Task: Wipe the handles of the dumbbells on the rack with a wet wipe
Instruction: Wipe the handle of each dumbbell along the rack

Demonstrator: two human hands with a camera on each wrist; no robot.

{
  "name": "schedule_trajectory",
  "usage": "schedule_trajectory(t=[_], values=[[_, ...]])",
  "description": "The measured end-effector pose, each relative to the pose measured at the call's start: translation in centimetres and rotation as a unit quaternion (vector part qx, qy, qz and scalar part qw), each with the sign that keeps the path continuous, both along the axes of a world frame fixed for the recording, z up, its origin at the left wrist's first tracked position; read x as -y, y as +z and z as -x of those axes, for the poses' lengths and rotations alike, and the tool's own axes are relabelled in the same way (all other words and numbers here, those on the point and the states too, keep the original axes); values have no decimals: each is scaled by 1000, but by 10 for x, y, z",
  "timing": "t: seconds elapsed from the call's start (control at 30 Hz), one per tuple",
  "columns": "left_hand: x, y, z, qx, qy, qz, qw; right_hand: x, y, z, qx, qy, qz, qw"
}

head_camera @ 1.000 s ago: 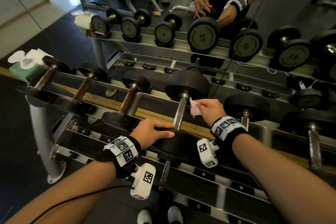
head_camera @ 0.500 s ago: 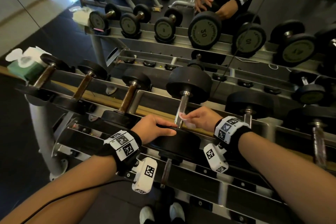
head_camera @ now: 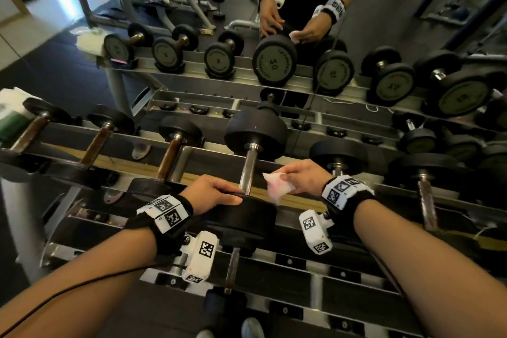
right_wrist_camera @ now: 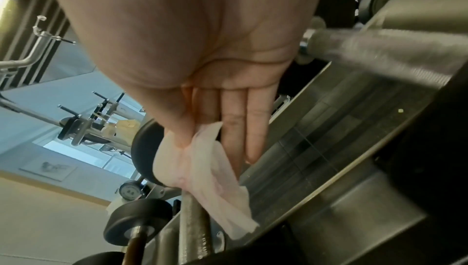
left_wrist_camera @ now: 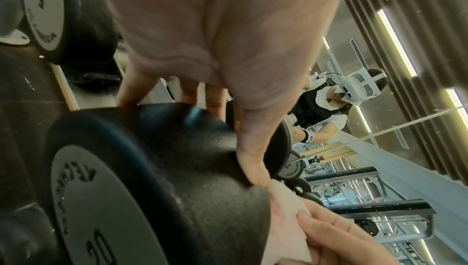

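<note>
Fingers of the left hand (head_camera: 211,195) lie spread over the near head of the dumbbell (head_camera: 247,217) at the rack's (head_camera: 356,291) front edge, hiding the handle's (head_camera: 247,170) lower end. Just beside the handle, the right hand (head_camera: 301,177) pinches the wet wipe (head_camera: 277,188).

Both bare forearms reach forward, each wrist wrapped in a black band with white coded markers. The left hand (head_camera: 210,193) lies palm down, fingers (left_wrist_camera: 250,157) spread and draped over a rounded black weight head. The right hand (head_camera: 301,177) pinches a crumpled white wipe between thumb and fingers (right_wrist_camera: 253,129).
</note>
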State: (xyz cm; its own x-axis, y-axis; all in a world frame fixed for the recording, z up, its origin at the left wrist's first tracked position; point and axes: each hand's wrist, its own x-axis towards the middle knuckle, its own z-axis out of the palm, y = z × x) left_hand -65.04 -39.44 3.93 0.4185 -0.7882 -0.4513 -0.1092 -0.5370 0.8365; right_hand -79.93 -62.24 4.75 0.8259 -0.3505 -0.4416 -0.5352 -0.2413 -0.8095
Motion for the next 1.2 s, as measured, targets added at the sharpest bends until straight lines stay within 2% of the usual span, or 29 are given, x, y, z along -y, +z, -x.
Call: schedule_trajectory(t=[0.17,0.37,0.43,0.63,0.8,0.9,1.07,1.13,1.2], values=[[16,15,9,43,-16,-20,999,13,4,33,-6,-56,2,998],[58,38,60,215,-66,-4,974,40,9,69,-6,-127,16,992],[72,42,79,232,-73,7,970,55,14,83,-2,-141,11,990],[123,23,134,170,-55,20,984,99,13,126,14,-200,-3,980],[151,-16,171,123,0,-36,992,133,-22,158,20,-236,5,972],[149,-29,176,88,61,-60,992,140,-38,159,12,-214,21,977],[144,-38,178,59,68,-74,993,140,-45,140,49,-141,84,985],[141,-39,178,60,79,-75,992,139,-47,130,42,-151,125,980],[139,-39,179,55,88,-78,992,138,-52,121,32,-192,117,974]])
